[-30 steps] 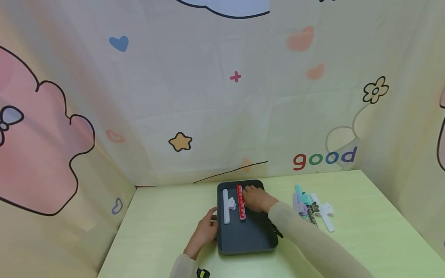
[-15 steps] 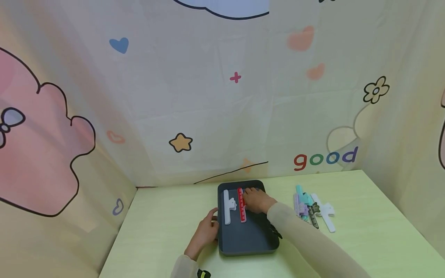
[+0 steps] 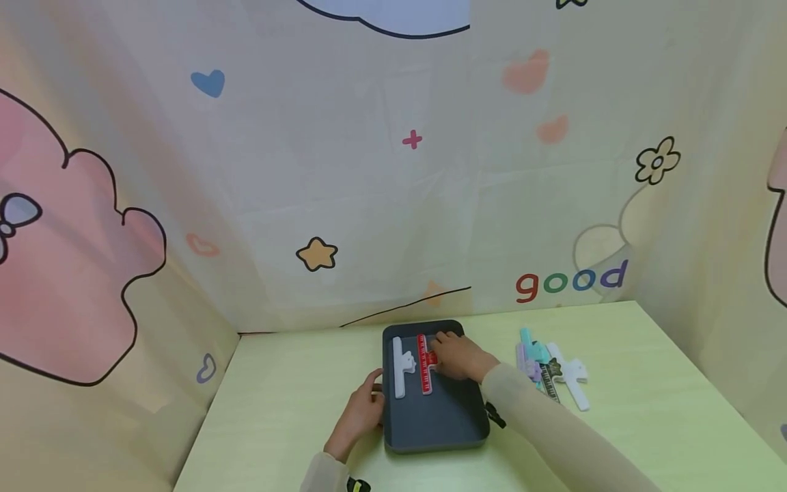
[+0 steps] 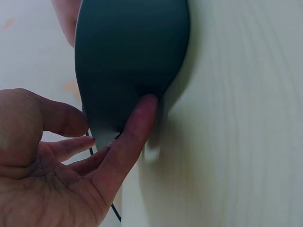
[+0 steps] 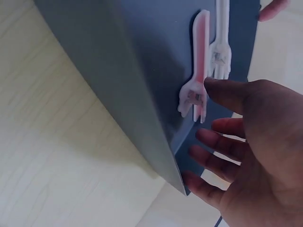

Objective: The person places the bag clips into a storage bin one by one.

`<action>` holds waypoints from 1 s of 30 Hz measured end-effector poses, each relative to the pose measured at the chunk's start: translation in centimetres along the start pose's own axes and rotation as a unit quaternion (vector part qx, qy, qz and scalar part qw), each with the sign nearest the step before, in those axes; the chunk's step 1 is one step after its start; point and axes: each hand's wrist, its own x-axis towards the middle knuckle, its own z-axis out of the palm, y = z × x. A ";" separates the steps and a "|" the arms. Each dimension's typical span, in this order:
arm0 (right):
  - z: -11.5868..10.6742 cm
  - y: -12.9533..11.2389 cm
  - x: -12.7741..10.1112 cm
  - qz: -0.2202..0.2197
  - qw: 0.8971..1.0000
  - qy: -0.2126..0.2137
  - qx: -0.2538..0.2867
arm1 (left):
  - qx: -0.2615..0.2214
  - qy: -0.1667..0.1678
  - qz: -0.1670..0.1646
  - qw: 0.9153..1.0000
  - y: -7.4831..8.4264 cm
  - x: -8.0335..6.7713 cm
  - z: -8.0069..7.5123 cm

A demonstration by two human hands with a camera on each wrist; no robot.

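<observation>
Right hand (image 3: 460, 357) fingertips touch flat red clip (image 3: 424, 364) in matte grey tray (image 3: 436, 424).

From my head, the camera looks forward and down across the far table at the dark tray (image 3: 430, 424). My left wrist view sits close against the tray's left wall (image 4: 132, 56); my right wrist view looks closely into its far end (image 5: 156, 61).

The near half of the tray (image 3: 455, 424) floor lies bare. Its far half is crowded by the white clip (image 3: 399, 365), the red clip (image 3: 423, 363) and the right hand (image 3: 460, 357). The left hand (image 3: 361, 413) blocks the tray's left wall. A clip pile (image 3: 552, 372) occupies the counter (image 3: 277, 403) to the right; the curtain (image 3: 369, 205) closes off the back.
</observation>
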 end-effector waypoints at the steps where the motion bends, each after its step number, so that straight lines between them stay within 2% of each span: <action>1: 0.0 0.1 -0.3 -0.003 1.000 0.005 0.001 | -0.006 -0.002 -0.002 1.000 0.0 0.0 0.0; 9: -0.4 1.4 -2.0 -0.019 0.998 0.054 0.008 | -0.011 -0.003 0.000 1.000 -0.3 0.0 0.4; 14: -1.3 2.3 -3.1 -0.016 0.996 0.080 0.044 | -0.014 0.000 -0.001 1.000 -0.4 0.2 0.4; 17: -2.2 2.7 -3.8 -0.013 0.994 0.091 0.066 | -0.017 0.000 -0.005 1.000 -0.4 0.2 0.3; 23: -2.9 3.7 -5.2 -0.005 0.992 0.101 0.075 | -0.020 -0.006 -0.010 1.000 -0.2 0.2 0.2; 30: -2.7 5.3 -6.6 -0.009 0.990 0.125 0.062 | 0.016 0.006 -0.003 1.000 -0.4 0.3 0.1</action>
